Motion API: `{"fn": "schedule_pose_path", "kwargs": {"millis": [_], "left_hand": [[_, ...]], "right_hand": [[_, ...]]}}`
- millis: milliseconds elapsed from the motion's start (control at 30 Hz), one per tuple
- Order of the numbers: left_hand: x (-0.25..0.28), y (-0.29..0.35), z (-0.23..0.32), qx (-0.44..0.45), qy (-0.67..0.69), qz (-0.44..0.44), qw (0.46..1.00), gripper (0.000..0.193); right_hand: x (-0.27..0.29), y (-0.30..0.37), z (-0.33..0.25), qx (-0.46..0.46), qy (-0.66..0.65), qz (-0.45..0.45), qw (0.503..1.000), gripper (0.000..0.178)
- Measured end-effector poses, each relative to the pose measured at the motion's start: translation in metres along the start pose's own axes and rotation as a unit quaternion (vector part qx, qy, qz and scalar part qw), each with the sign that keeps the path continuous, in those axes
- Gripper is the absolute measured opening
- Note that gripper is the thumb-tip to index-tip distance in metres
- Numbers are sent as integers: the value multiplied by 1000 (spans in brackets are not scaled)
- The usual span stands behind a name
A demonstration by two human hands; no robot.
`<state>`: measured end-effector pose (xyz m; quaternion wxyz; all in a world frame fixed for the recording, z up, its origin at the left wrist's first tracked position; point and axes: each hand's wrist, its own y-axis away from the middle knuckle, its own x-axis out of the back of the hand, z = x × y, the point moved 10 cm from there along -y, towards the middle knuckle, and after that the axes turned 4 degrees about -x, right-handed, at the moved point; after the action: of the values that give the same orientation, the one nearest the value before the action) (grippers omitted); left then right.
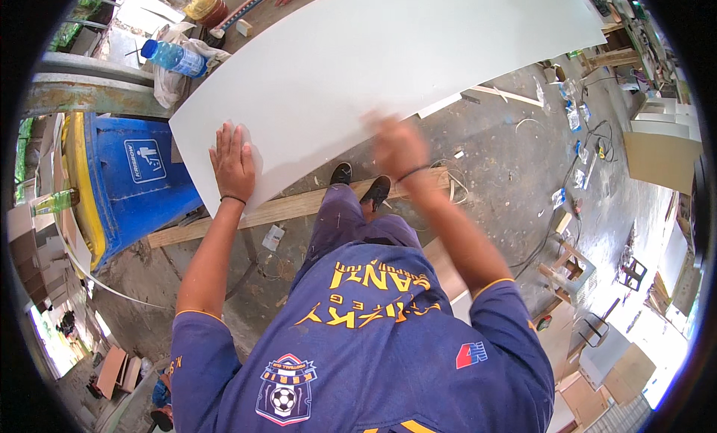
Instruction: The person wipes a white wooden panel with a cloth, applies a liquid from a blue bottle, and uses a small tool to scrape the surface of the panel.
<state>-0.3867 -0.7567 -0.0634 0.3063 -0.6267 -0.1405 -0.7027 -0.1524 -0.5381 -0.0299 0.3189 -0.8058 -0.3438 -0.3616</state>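
A large, smooth pale grey-white panel [358,67] stretches across the space before me, from near my left hand to the upper right. My left hand [234,164] lies flat on its near left corner, fingers extended and slightly apart. Over the panel's near edge, around its middle, is my right hand [399,145], smeared by motion. Its fingers are too blurred to make out, and whether it holds anything does not show.
A blue bin with a yellow rim [138,183] stands at the left. Beyond it lie a water bottle [175,57] and a cloth. A wooden plank [284,201] crosses the floor by my feet. Cables [597,153], scraps and a small wooden stool [571,272] are at the right.
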Motion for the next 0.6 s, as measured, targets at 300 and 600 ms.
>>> {"fn": "schedule_pose_path", "kwargs": {"millis": [300, 600], "left_hand": [[-8, -7, 0, -3, -9, -17, 1000, 46], [-29, 41, 147, -254, -13, -180, 950, 71]], "right_hand": [[-23, 33, -2, -5, -13, 78, 997, 42], [79, 105, 132, -318, -172, 116, 925, 43]]}}
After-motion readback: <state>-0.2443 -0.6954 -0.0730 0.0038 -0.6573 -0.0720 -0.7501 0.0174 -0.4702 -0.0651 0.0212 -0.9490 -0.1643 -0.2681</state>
